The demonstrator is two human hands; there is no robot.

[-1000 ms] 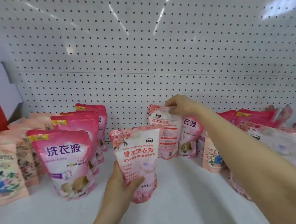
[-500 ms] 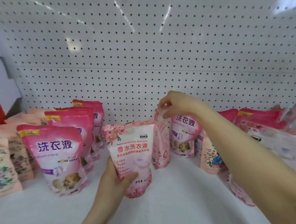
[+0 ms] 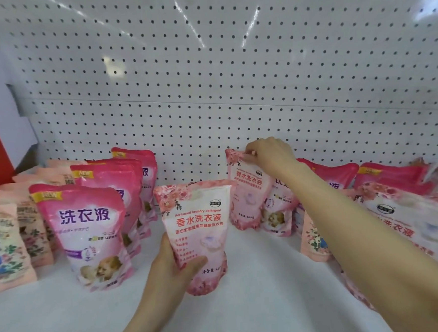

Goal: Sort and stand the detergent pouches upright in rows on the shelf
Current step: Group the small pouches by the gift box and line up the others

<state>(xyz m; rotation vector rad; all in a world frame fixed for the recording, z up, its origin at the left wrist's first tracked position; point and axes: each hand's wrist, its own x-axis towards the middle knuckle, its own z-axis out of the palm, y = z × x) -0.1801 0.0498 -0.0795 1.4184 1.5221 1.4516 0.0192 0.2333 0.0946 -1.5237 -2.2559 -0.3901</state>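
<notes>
Since half a second ago the back pouch [image 3: 245,190] has swung round. It was edge-on and tucked close behind the front pouch [image 3: 198,219]; now it shows its printed face and stands further back and to the right, near the pegboard [image 3: 207,89] and apart from the front one. The front pouch has hardly shifted.

The pegboard is glossy white sheet, dotted with even rows of round holes and streaked with glare. The shelf [image 3: 261,310] below it is flat, smooth and white. On the right a heap [image 3: 411,219] of pouches leans and lies unsorted. On the left the pink row [image 3: 85,234] stands upright, one pouch behind another, in shiny film with rounded shoulders and yellow corner tags (peach pouches [image 3: 3,248] with a flower print sit just beside it). The two rose-printed pouches are soft, slightly crinkled film, broad at the top and tapering to a rounded base.

The left hand [image 3: 168,275] wraps the front pouch low on its left edge, thumb across the face. The right hand [image 3: 271,154] pinches the back pouch's top edge. The hands are well apart.
</notes>
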